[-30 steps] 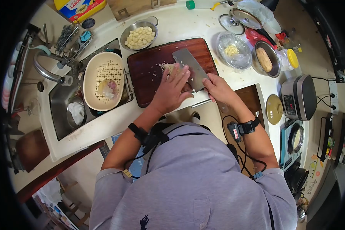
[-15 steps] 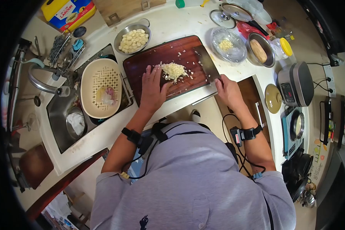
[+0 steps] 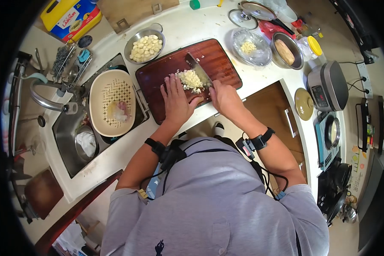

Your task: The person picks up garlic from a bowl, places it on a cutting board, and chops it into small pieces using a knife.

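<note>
A reddish-brown cutting board (image 3: 222, 64) lies on the counter with a pile of chopped garlic (image 3: 188, 80) near its middle. My right hand (image 3: 224, 97) is wrapped round the handle of a cleaver (image 3: 198, 69). Its broad blade stands along the right side of the pile, slanting up to the left. Flat on the board, fingers spread, my left hand (image 3: 175, 97) rests at the pile's left edge. Behind the board, a metal bowl (image 3: 162, 48) holds many peeled garlic cloves (image 3: 146, 47).
Left of the board, a cream strainer basket (image 3: 97, 88) sits over the sink (image 3: 64, 136). At the right are a plastic-lined bowl (image 3: 264, 53) with chopped bits, a metal bowl (image 3: 299, 59) holding a pale long item, a yellow-capped jar (image 3: 314, 45) and a rice cooker (image 3: 332, 87).
The cleaver has moved left from the board's right side to the garlic pile, and its blade has turned. My right hand came left with it; my left hand shifted slightly.
</note>
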